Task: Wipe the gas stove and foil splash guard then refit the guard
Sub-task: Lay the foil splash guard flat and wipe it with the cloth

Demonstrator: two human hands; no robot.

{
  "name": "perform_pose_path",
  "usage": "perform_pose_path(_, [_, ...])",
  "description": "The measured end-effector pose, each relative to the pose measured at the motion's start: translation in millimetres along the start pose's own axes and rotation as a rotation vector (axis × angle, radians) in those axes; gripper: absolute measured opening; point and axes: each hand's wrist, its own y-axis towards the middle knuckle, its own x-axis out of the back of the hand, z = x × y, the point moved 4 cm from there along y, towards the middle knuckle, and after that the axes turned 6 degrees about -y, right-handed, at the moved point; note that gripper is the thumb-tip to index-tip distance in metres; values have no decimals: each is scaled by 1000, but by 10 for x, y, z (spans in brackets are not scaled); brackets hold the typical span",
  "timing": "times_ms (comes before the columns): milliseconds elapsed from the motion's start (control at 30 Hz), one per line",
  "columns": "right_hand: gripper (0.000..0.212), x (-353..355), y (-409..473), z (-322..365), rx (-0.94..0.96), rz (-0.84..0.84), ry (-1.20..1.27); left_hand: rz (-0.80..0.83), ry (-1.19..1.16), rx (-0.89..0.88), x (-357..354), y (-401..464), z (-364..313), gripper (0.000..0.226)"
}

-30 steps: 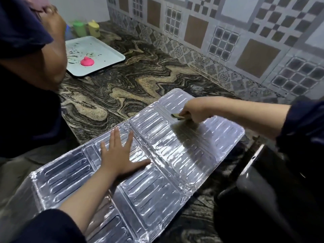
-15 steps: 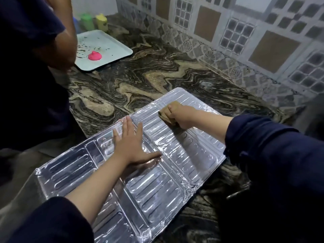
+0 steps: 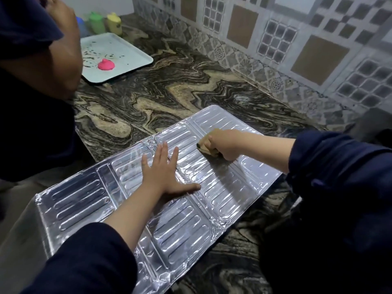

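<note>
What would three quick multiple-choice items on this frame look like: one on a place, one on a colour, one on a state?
1. Where does the foil guard lie?
A. flat on the counter
B. upright against the wall
C. on the tray

2. What colour is the blob on the tray?
A. yellow
B. pink
C. blue

3. How is the left hand set?
A. curled round the cloth
B. lifted off the foil
C. flat on the foil, fingers spread

Answers:
1 A: the ribbed sheet lies flat across the counter, its near end past the edge.
2 B: the blob is bright pink on the pale tray.
3 C: the palm presses down with straight fingers, while the right hand grips the cloth.
</note>
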Motion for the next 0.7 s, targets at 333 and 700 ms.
perform_pose_path(333, [17, -470, -635, 94, 92, 494, -92, 34, -14, 16, -8, -12, -25, 147])
perform_pose_path(700, [26, -438, -875, -29, -22, 703, 195, 29, -32, -11, -31, 18, -26, 146])
